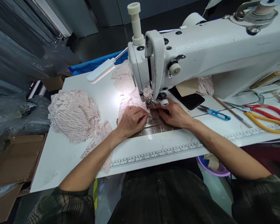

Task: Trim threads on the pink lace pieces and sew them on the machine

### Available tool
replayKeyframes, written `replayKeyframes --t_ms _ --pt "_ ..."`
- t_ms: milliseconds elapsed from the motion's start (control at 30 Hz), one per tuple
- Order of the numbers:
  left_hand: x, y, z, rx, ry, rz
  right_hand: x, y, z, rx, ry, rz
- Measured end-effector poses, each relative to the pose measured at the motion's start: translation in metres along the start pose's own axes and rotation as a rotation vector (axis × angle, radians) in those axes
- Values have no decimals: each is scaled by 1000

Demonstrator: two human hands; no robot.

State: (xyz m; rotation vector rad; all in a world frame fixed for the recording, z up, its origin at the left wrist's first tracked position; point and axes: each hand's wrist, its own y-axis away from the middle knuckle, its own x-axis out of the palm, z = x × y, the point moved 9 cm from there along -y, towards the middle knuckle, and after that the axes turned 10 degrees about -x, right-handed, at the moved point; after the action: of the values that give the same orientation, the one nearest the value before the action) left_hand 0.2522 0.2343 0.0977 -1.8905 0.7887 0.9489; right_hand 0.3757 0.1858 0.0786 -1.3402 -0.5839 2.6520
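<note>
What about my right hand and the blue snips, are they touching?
Apart. The head view shows it: white tabletop lies plainly between the right hand and the blue snips.

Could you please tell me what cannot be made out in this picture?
In the head view:
Left hand: its back hides whether it grips the lace.
Right hand: partly hidden behind the white knob.
Needle tip: too small near the presser foot.
Sewing machine: cut off by the right edge.
Purple basket: partly hidden by the table.
</note>
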Motion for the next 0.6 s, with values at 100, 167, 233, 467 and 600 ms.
replayKeyframes --t_ms 100,167,233,467,600 --pt "-8 -1 0 -11 44 -59 -2 -1 2 -13 -11 -18" --pt "-14 -1 1 -35 81 -113 -3 -1 3 -22 -21 -29" --pt "-14 -1 2 -45 108 -130 -2 0 3 -26 -27 -32" --pt "-2 2 -1 15 82 -41 1 0 4 -50 5 -10" --pt "3 3 -2 37 33 -5 11 0 9 -106 75 98"
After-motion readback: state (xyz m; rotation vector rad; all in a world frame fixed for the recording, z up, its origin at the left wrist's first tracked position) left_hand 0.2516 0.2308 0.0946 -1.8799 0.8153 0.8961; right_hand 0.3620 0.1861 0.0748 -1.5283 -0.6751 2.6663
